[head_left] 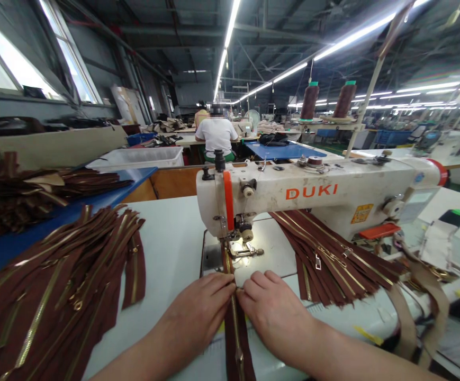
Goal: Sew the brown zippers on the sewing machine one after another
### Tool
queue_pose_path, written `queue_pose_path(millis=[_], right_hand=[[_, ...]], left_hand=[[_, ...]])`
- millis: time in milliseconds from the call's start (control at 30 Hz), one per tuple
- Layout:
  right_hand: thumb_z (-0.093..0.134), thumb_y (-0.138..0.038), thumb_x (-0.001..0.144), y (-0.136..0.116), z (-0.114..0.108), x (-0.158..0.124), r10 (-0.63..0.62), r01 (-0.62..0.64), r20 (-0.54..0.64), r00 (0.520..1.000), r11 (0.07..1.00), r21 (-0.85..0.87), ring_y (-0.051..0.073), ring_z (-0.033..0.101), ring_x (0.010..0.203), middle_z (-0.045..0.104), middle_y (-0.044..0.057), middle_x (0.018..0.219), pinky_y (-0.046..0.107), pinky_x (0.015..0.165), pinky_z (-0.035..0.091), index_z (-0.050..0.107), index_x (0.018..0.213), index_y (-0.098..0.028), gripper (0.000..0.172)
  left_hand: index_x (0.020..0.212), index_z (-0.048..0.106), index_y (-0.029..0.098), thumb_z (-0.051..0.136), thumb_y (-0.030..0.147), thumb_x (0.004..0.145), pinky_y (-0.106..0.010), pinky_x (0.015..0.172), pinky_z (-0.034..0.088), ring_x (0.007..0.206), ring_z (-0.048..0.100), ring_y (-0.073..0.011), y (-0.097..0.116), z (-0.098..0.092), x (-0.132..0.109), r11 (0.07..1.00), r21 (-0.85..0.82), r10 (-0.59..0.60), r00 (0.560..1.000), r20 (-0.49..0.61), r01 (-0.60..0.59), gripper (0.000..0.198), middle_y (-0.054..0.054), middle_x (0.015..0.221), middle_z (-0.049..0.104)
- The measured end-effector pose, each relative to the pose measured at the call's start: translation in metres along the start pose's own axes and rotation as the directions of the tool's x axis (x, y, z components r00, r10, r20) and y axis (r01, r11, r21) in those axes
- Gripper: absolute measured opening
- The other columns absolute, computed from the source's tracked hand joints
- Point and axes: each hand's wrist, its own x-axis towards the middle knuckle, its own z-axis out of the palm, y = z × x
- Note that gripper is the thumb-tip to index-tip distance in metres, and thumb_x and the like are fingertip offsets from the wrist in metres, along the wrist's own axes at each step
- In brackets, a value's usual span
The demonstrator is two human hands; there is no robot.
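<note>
A brown zipper (236, 338) with gold teeth runs from the near table edge up beneath the presser foot of a white sewing machine (269, 193). Its metal slider lies near the bottom of the view. My left hand (201, 301) pinches the tape's left edge just in front of the needle area. On the opposite edge, my right hand (273, 307) grips the same zipper with curled fingers. Both hands rest low over the bed, close together. Fingertips are partly hidden behind the knuckles.
Brown zippers (95, 264) are heaped left of the machine, and another bunch of zippers (333, 259) lies under its arm. Two thread cones (309, 101) stand behind. A beige strap (406, 317) hangs at right. Farther back, a person in a white shirt (216, 135) sits facing away.
</note>
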Motion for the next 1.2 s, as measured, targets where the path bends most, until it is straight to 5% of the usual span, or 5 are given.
queue_pose_path(millis=[433,1200], right_hand=[[0.055,-0.013,0.085,0.021,0.006,0.030,0.046,-0.046,0.008,0.999,0.999,-0.002,0.022,0.050,0.085,0.059,0.007,0.084,0.036,0.073,0.040,0.061,0.086,-0.014,0.007],[0.054,-0.014,0.087,0.025,0.018,0.034,0.264,-0.258,-0.046,0.963,0.961,0.102,0.020,0.049,0.083,0.058,0.004,0.084,0.032,0.072,0.040,0.062,0.090,-0.018,0.009]], left_hand=[[0.111,0.059,0.008,0.038,0.010,0.089,-0.039,0.090,0.054,0.103,0.064,-0.0234,-0.027,0.019,0.005,0.995,0.096,-0.003,0.999,-0.054,0.008,0.031,-0.014,0.110,0.068],[0.116,0.060,0.010,0.031,0.022,0.097,-0.039,0.094,0.052,0.111,0.060,-0.0215,-0.023,0.018,0.005,0.991,0.090,-0.098,0.994,-0.051,0.102,0.036,-0.012,0.118,0.066]])
